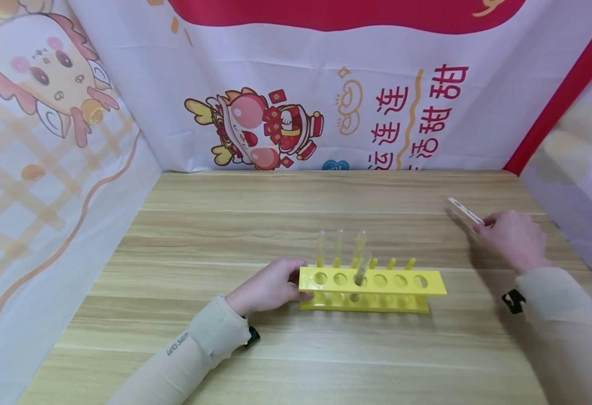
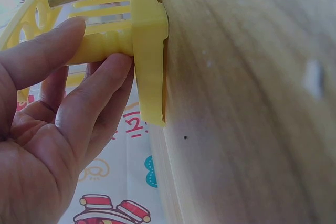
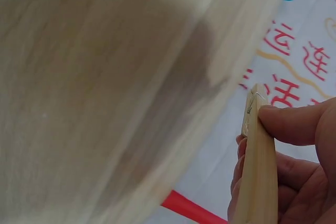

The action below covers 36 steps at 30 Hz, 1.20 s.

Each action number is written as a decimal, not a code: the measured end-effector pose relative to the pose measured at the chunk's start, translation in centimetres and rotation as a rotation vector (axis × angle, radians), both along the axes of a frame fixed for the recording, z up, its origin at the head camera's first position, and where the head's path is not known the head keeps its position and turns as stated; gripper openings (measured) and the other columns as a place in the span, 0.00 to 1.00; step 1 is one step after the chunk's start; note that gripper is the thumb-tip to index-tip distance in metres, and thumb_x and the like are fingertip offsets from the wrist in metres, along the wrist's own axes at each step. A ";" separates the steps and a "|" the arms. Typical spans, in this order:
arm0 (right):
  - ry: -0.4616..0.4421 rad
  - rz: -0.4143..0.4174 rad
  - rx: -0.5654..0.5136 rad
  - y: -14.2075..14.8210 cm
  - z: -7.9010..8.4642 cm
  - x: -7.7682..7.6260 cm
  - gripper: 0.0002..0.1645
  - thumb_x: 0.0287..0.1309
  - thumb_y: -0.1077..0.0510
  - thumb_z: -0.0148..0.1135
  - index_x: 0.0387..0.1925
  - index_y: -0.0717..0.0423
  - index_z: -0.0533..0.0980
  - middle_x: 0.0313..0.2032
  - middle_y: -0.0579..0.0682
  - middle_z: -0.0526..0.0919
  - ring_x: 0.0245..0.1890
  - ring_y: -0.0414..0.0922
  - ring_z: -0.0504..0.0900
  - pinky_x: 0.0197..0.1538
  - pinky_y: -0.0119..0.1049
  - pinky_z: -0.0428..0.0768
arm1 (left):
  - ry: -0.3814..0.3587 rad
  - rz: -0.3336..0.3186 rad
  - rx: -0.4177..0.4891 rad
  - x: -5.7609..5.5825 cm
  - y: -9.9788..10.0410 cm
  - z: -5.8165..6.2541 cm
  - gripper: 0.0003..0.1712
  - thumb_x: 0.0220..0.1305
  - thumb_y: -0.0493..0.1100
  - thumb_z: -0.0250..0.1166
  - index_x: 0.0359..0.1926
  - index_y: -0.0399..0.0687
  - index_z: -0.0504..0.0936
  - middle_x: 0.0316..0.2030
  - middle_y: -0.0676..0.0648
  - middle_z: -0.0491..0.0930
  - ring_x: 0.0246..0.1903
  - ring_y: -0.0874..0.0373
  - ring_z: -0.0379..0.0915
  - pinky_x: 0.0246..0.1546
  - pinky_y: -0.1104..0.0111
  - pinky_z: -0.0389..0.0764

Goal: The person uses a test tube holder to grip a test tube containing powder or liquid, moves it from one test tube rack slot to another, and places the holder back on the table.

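A yellow test tube rack (image 1: 433, 284) stands on the table with its left end in my left hand (image 1: 270, 285). In the left wrist view, the thumb and fingers of that hand grip the rack's end post (image 2: 105, 45). One glass test tube (image 1: 363, 267) leans in a hole near the middle of the rack. Behind the holes, three clear test tubes (image 1: 340, 247) stand on the rear pegs. Far to the right, my right hand (image 1: 514, 239) pinches a wooden test tube holder (image 3: 260, 166) above the table, its thumb pressed near the metal spring.
The wood-grain table (image 1: 200, 225) runs back to a white printed cloth (image 1: 276, 56) hanging behind it. More cloth hangs at the left side (image 1: 63, 185) and the right side (image 1: 579, 152). Bare pegs (image 1: 392, 262) rise at the rack's right rear.
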State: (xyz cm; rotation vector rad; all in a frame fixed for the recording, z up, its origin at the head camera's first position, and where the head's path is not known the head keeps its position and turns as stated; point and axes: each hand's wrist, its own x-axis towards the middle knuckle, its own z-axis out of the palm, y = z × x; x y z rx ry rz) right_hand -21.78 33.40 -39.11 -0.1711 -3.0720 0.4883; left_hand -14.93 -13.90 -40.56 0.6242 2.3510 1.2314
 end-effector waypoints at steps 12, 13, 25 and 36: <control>-0.138 -0.014 0.067 1.0 -1.4 -0.9 0.21 0.60 0.46 0.59 0.35 0.62 0.81 0.28 0.61 0.79 0.27 0.59 0.76 0.24 0.51 0.70 | 0.015 -0.007 -0.005 0.2 0.1 -0.2 0.12 0.55 0.33 0.74 0.38 0.50 0.82 0.36 0.57 0.82 0.38 0.61 0.77 0.44 0.62 0.78; -0.148 -0.011 0.070 1.0 -1.4 -0.9 0.20 0.60 0.46 0.60 0.33 0.61 0.81 0.27 0.61 0.79 0.27 0.59 0.76 0.23 0.51 0.70 | 0.017 -0.008 -0.008 0.2 0.1 -0.2 0.12 0.55 0.33 0.74 0.38 0.50 0.81 0.36 0.57 0.82 0.38 0.61 0.77 0.44 0.62 0.78; -0.157 -0.006 0.087 0.6 -2.1 -0.9 0.20 0.61 0.47 0.61 0.31 0.61 0.81 0.24 0.57 0.76 0.25 0.55 0.72 0.22 0.47 0.70 | 0.012 -0.012 -0.001 0.1 -0.1 -0.3 0.12 0.56 0.32 0.73 0.38 0.50 0.81 0.36 0.57 0.82 0.38 0.60 0.77 0.44 0.62 0.78; -0.066 0.119 0.134 -1.5 0.6 0.9 0.40 0.66 0.35 0.57 0.61 0.64 0.70 0.51 0.76 0.72 0.40 0.69 0.75 0.26 0.56 0.75 | -0.006 -0.037 -0.047 0.4 -1.5 0.9 0.26 0.57 0.31 0.72 0.56 0.46 0.74 0.47 0.54 0.80 0.48 0.59 0.77 0.49 0.67 0.78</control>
